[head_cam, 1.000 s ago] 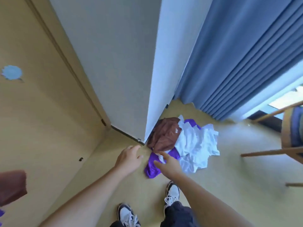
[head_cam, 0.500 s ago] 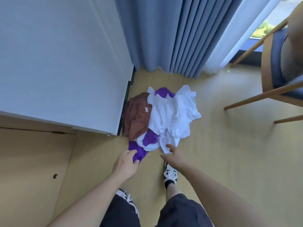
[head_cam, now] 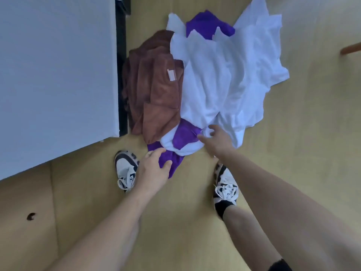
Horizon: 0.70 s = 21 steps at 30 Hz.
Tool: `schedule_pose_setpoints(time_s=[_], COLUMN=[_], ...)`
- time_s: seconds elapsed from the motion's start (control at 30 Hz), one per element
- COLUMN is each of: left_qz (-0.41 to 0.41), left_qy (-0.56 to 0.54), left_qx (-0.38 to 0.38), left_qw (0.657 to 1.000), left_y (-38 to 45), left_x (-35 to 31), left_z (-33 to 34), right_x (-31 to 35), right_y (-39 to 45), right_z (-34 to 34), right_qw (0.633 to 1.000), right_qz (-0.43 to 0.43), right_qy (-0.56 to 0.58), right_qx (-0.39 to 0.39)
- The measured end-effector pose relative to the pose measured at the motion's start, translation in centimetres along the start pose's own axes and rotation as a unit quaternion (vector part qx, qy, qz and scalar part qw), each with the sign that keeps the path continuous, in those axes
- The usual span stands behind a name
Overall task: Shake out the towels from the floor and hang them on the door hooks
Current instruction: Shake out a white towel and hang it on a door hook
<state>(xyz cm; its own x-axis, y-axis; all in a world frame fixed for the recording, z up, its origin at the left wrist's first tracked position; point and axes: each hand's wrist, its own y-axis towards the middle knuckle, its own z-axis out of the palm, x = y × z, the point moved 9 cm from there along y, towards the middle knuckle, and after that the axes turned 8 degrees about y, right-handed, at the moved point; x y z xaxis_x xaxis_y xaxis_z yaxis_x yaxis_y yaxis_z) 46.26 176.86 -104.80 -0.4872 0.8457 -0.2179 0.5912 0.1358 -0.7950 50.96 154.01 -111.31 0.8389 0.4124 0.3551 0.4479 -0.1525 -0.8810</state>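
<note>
Three crumpled towels lie in a pile on the floor by the door's foot. The brown towel (head_cam: 156, 90) is on the left and the white towel (head_cam: 224, 75) on the right. The purple towel (head_cam: 185, 135) lies under them, showing at the near and far ends. My left hand (head_cam: 154, 169) pinches the purple towel's near corner between thumb and curled fingers. My right hand (head_cam: 216, 141) has its fingers spread and touches the near edge of the white towel where it meets the purple. No hooks are in view.
The pale door (head_cam: 58, 75) stands at the left, its dark edge (head_cam: 122, 75) against the brown towel. My two sneakers (head_cam: 126, 171) stand just in front of the pile on the wooden floor (head_cam: 293, 153). A chair leg (head_cam: 350, 48) shows at the right edge.
The view has dropped close to the pile. Both hands have reached down to the towels, the left onto the purple corner, the right onto the white towel's edge.
</note>
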Motion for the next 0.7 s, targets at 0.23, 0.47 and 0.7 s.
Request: schedule_pose_setpoints(time_s=[0.23,0.47,0.7], left_qz=[-0.025,0.006,0.139], left_qy=[0.019,0.047,0.072], left_qx=[0.023,0.048,0.026], left_qw=[0.999,0.998,0.987], left_y=[8.0,1.7,-8.0], left_x=[6.1,2.0,-10.5], left_z=[3.4,-2.4,-13.2], right_x=[1.2,3.4,10.3], right_y=[11.3,-1.9,-18.6], right_z=[3.0,2.4,-6.3], right_qw=[0.986,0.995,0.98], right_qz=[-0.075,-0.069,-0.058], right_qy=[-0.059,0.017,0.169], right_qx=[-0.138,-0.071,-0.083])
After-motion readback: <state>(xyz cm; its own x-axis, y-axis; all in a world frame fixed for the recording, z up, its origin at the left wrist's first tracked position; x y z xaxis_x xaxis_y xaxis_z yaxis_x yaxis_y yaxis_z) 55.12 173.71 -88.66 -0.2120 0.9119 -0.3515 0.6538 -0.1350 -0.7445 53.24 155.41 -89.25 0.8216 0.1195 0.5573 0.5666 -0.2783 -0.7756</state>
